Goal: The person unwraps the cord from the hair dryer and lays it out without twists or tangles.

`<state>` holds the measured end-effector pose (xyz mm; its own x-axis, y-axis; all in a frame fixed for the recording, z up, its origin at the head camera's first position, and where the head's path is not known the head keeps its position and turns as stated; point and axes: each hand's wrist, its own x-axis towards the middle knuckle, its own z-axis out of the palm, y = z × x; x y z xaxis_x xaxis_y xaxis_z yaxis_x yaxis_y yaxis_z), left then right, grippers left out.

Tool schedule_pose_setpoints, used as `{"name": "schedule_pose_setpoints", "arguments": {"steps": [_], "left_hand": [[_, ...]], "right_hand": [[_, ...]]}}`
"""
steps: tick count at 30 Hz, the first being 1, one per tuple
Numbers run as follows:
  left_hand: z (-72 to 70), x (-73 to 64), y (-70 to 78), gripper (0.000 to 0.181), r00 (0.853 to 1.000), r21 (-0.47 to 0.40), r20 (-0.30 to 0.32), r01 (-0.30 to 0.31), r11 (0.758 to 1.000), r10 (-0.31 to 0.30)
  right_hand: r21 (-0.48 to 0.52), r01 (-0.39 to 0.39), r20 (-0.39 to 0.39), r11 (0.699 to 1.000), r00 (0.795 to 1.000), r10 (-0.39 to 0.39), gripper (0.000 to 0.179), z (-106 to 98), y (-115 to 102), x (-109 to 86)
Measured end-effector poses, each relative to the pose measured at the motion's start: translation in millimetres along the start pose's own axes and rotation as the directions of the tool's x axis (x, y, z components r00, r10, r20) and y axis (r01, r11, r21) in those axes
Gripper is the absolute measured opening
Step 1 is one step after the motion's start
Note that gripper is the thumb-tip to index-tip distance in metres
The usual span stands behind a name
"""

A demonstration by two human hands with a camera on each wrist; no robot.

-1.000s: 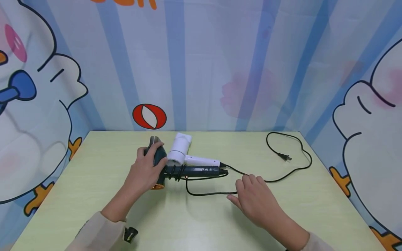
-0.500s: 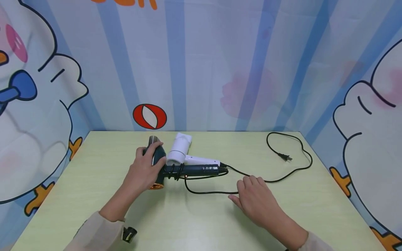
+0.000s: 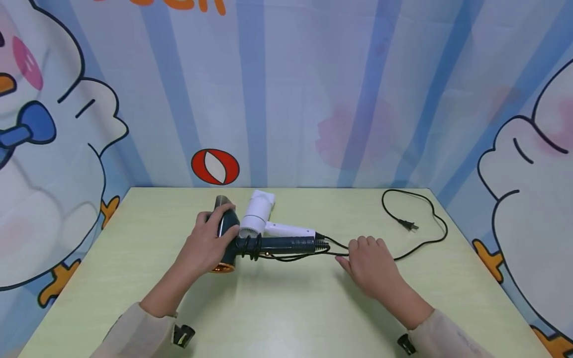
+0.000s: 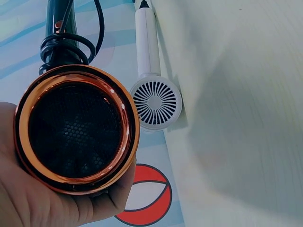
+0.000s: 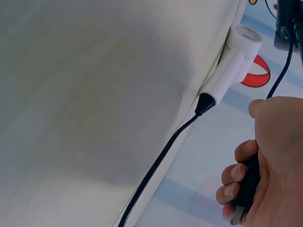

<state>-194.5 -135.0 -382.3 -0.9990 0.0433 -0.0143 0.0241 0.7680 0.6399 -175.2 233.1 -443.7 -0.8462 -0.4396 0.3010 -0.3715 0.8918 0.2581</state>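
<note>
Between the hands (image 3: 207,243) (image 3: 372,267) extends the handle (image 3: 288,244) of the dark hair dryer (image 3: 228,223).

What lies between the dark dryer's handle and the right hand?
In the head view, a black cord runs from the dark dryer to the right hand; a second cord, from the white dryer, also crosses that stretch.

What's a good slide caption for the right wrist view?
The right hand grips a black plug while a white hair dryer lies on the table.
</note>
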Motion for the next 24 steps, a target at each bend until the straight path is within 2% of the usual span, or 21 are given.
{"name": "schedule_pose_setpoints", "arguments": {"steps": [11,18,24], "left_hand": [[-0.4,-2.3,0.7,0.055,1.000,0.002,-0.015,-0.009,1.000,0.009],[-0.9,-4.5,2.1,0.056,1.000,0.011,-0.004,-0.021,1.000,0.022],[-0.9,-7.6,2.1,0.055,1.000,0.007,0.012,-0.028,1.000,0.028]], "right_hand": [[-0.014,-0.035,-0.055,0.999,0.998,0.034,0.055,3,8,9.7],[-0.040,-0.125,-0.025,0.991,0.992,0.124,0.055,8,13,16.2],[-0.015,-0.185,-0.051,0.983,0.982,0.184,0.055,7,16,22.4]]}}
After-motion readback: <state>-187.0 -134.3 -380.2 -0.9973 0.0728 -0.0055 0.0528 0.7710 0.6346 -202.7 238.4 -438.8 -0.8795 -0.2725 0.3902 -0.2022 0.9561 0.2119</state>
